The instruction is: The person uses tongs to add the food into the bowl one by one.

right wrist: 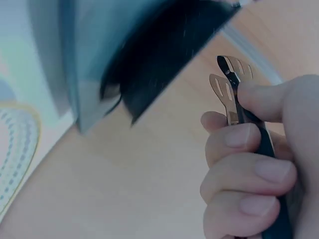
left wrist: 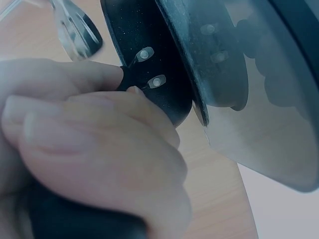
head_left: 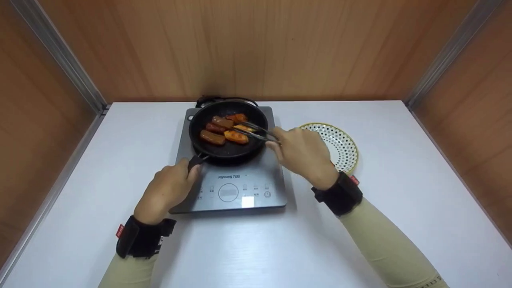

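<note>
A black frying pan [head_left: 230, 150] stands on a grey induction cooker [head_left: 256, 168]. My left hand [head_left: 168, 188] grips the pan's handle [head_left: 195, 161], fingers wrapped round it in the left wrist view. Inside the pan lie brown sausage pieces [head_left: 213, 137], a darker red one [head_left: 215, 128] and several glossy orange-yellow pieces [head_left: 236, 137]. My right hand [head_left: 304, 154] holds metal tongs [head_left: 260, 134], their tips apart among the food near the pan's middle. In the right wrist view, the fingers curl round the dark tong handles [right wrist: 266, 142] and the slotted ends [right wrist: 232, 82] point upward.
To the right of the cooker, partly under my right hand, is a dotted plate [head_left: 346, 150] with a yellow rim. A black cord [head_left: 208, 100] lies behind the pan. Wooden panels [head_left: 256, 48] enclose the white table [head_left: 240, 248] at the back and sides.
</note>
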Available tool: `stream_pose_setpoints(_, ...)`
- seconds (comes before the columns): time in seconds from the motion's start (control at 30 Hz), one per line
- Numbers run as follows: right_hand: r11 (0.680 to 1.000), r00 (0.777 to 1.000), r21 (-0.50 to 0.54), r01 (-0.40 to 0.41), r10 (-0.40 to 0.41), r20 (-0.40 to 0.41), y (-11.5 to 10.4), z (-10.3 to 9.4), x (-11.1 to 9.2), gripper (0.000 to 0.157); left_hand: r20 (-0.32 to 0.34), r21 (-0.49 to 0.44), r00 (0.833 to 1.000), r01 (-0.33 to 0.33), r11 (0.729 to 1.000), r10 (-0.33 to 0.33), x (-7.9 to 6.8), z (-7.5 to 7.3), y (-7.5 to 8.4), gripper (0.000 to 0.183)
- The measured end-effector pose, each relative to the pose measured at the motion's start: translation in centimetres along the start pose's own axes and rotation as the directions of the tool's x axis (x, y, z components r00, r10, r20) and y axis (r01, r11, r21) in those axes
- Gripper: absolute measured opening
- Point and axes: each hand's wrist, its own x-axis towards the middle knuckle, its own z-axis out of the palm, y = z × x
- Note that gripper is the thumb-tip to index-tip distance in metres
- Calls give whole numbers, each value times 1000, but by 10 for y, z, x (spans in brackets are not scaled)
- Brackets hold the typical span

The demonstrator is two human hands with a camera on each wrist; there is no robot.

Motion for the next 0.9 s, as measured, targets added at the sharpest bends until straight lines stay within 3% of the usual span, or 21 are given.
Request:
stream_pose_setpoints(0.27,980,978,28,-197,194,81,57,-20,-44,34,27,-11,1000,-7,1000,8,2,-1,0,36)
stream_pose_setpoints(0.5,944,930,45,-327,313,193,95,-33,-79,45,43,-14,999,-22,1000,23,5,-3,0,35)
stream_pose_setpoints(0.7,913,889,66,-402,372,267,116,-39,-96,49,43,-4,998,-37,999,37,7,-1,2,36)
stream_pose_setpoints(0.9,899,851,65,-434,385,358,124,-38,-99,56,53,5,998,-32,999,32,5,-2,-1,37)
